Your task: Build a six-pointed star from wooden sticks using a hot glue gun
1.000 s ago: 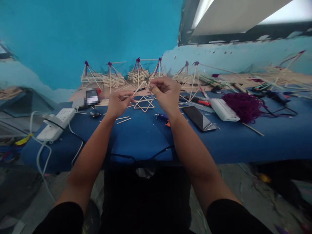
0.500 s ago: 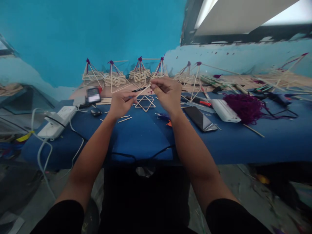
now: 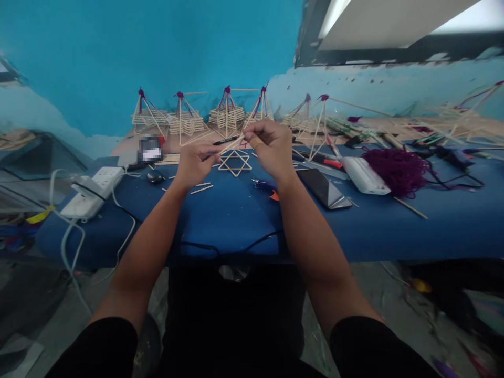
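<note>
Between my two hands a thin wooden stick [image 3: 231, 146] slants up to the right; it may be more than one stick. My left hand [image 3: 195, 164] pinches its lower left end between thumb and fingers. At the upper right end, my right hand [image 3: 271, 147] is closed with thumb and forefinger together on it. Just below and between the hands, a six-pointed star of wooden sticks [image 3: 236, 168] lies flat on the blue table cover [image 3: 232, 215]. A black pen [image 3: 225, 140] lies behind the held stick. Loose short sticks [image 3: 202, 189] lie near my left wrist.
Several stick structures with purple tops [image 3: 227, 113] line the back by the wall. To the left are a power strip [image 3: 96, 191] and a computer mouse [image 3: 155, 176]. On the right lie a phone [image 3: 323, 188], a white power bank [image 3: 366, 176] and purple yarn [image 3: 396, 170].
Both hands keep their pinch on the stick and have barely moved. The whole view has shifted slightly.
</note>
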`<act>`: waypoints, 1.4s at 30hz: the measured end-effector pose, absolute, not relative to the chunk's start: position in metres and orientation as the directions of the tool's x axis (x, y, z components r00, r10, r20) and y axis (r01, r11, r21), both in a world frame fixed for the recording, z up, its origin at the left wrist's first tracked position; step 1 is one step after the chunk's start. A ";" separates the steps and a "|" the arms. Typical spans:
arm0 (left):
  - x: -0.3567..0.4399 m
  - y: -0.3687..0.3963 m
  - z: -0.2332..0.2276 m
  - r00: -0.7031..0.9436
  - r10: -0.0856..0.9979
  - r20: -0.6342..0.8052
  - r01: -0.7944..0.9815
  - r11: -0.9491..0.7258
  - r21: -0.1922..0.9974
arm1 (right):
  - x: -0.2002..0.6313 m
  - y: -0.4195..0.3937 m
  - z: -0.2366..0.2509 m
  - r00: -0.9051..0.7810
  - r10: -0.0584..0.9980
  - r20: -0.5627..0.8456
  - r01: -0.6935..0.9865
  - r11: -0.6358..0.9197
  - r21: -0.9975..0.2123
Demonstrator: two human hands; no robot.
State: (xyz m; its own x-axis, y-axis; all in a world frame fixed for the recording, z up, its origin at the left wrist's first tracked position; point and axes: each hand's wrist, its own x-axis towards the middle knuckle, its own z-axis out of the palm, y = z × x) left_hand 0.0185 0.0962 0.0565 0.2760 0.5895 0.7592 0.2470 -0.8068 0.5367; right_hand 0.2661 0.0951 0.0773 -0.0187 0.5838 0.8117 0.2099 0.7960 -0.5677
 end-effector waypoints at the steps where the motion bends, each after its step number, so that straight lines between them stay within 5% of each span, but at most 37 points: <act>1: 0.019 0.096 0.056 0.274 0.610 0.743 0.255 -0.791 0.555 | 0.266 0.095 0.078 -0.022 0.596 0.803 0.223 0.786 -0.577; 11: 0.020 0.093 0.061 0.126 0.776 0.618 0.272 -0.626 0.731 | 0.267 0.090 0.083 -0.075 0.738 0.670 0.240 0.666 -0.707; 19: 0.022 0.090 0.073 -0.057 0.890 0.453 0.115 -0.445 0.888 | 0.266 0.092 0.082 -0.153 0.749 0.645 0.236 0.662 -0.712; 29: 0.029 0.090 0.069 -0.021 0.933 0.360 -0.090 -0.361 0.928 | 0.252 0.083 0.082 -0.213 0.811 0.545 0.283 0.585 -0.760; 42: 0.045 0.092 0.052 0.116 0.860 0.496 0.063 -0.505 0.861 | 0.234 0.081 0.075 -0.069 0.823 0.563 0.365 0.546 -0.754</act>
